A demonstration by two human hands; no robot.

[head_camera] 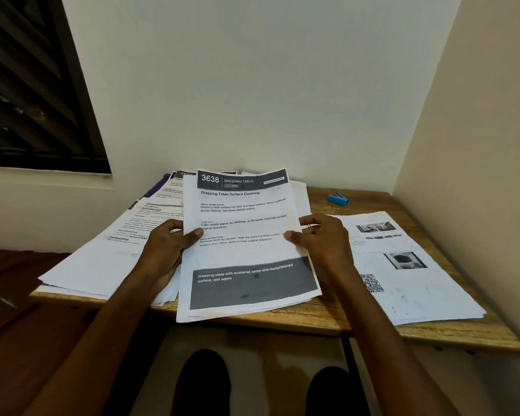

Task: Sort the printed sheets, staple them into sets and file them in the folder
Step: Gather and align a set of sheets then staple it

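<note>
Head view, at a wooden bench (pixel 321 318) set in a corner: a person holds a printed sheet (pixel 246 235) headed "3638 Dressing Table" by both side edges, tilted up as if to read its heading before deciding where it belongs. The left hand (pixel 165 244) pinches the left edge, thumb on the printed face and fingers behind; the right hand (pixel 318 238) pinches the right edge the same way, its fingers curled behind the paper. More sheets seem to lie under the top one — how many cannot be told. To the left a fanned pile (pixel 108 259) of pages overhangs the bench edge; to the right a flatter stack (pixel 403 283) with photos and a QR code looks already sorted. A blue stapler (pixel 337 198) waits at the far right, well apart from the hands. A purple folder (pixel 155 187) shows only as an edge behind the left pile — filing appears some way off.
</note>
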